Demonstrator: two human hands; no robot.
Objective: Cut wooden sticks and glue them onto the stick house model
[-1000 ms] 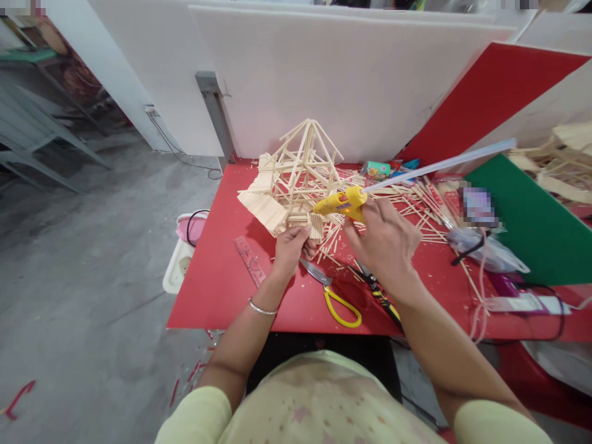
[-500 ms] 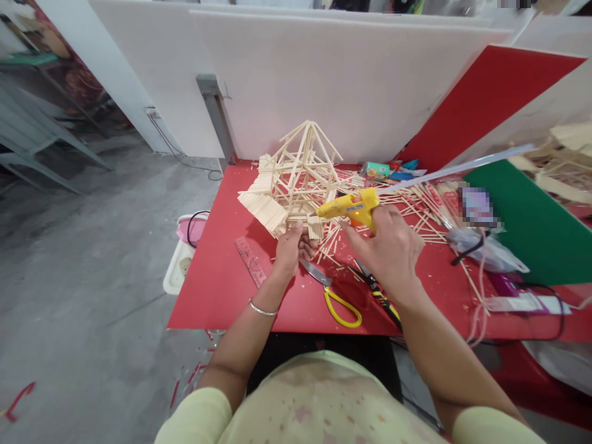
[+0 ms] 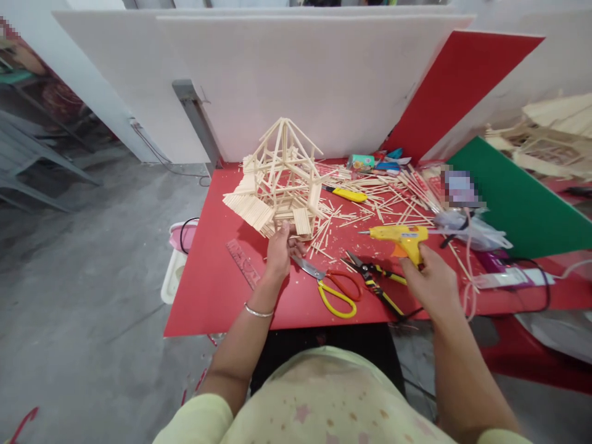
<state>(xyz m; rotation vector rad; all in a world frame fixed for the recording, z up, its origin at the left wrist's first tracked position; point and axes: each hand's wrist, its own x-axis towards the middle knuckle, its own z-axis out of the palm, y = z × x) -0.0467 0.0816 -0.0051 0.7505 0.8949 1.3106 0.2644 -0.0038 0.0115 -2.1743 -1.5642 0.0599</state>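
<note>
A smooth yellow glue gun (image 3: 401,234) is clasped by the fingers of the right hand (image 3: 432,279). At the peaked, slatted wooden-stick model (image 3: 302,220), the left hand's (image 3: 279,251) finger closure cannot be told.

The right grip (image 3: 433,282) partly hides the glue gun (image 3: 400,234).

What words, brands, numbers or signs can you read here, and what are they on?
No text is readable.
Yellow glue gun in the right hand: side label, too small to read.
Green packet at the back of the table: printing, too blurred.
Translucent ruler: any markings too faint to read.
</note>
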